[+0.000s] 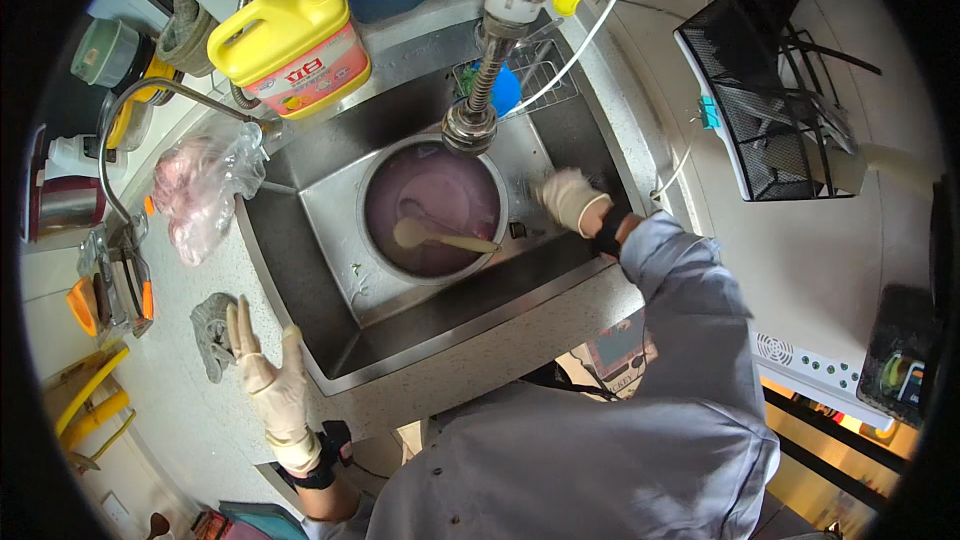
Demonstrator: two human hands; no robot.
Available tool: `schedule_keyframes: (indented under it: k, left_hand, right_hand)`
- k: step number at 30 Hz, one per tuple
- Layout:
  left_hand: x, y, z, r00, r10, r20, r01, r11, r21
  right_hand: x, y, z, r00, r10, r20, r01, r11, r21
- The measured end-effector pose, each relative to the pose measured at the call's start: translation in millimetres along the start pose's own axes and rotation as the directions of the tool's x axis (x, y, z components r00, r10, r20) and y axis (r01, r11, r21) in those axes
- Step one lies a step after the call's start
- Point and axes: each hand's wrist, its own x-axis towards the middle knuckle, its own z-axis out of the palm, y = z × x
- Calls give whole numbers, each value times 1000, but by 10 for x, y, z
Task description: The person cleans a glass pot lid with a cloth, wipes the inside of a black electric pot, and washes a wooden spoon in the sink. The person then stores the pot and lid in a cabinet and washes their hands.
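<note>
My left hand [276,382], in a pale rubber glove, is at the sink's left front corner with its fingers apart and nothing in them. Its fingertips are beside a crumpled grey cloth [213,330] on the counter. My right hand [571,199], also gloved, is over the right part of the stainless steel sink [330,221]. Its fingers are blurred and look curled, and I cannot see whether they hold anything. Between my hands, a round metal pot [363,240] holds purplish, cloudy liquid. A pale ladle [450,241] lies in it, its handle reaching the right rim.
A metal spray faucet [470,124] hangs over the pot's back edge. Behind the sink stands a yellow detergent jug [289,45]. Pinkish contents fill a clear plastic bag [199,191] on the left. A wire rack [551,79] holds a blue item [507,90] at the back.
</note>
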Motion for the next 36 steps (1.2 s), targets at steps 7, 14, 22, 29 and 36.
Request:
schedule_keyframes:
  k: [7, 14, 22, 29, 36]
  left_hand:
    - [-9, 314, 79, 997, -63, 41, 68, 992, -111]
    - [-117, 256, 179, 999, 12, 35, -6, 988, -157]
    - [-191, 268, 243, 995, -75, 68, 85, 984, -160]
    - [-161, 133, 382, 985, -137, 107, 158, 962, -223]
    - [-36, 220, 648, 993, 7, 119, 26, 960, -278]
  right_hand:
    - [-564, 174, -657, 944, -276, 180, 281, 960, 0]
    - [-846, -5, -1530, 694, -174, -698, 390, 906, 162]
    - [453, 183, -1736, 825, 19, -566, 16, 998, 58]
    - [-284, -300, -1348, 518, -101, -849, 105, 993, -54]
    - [435, -1316, -576, 874, -486, -7, 466, 834, 295]
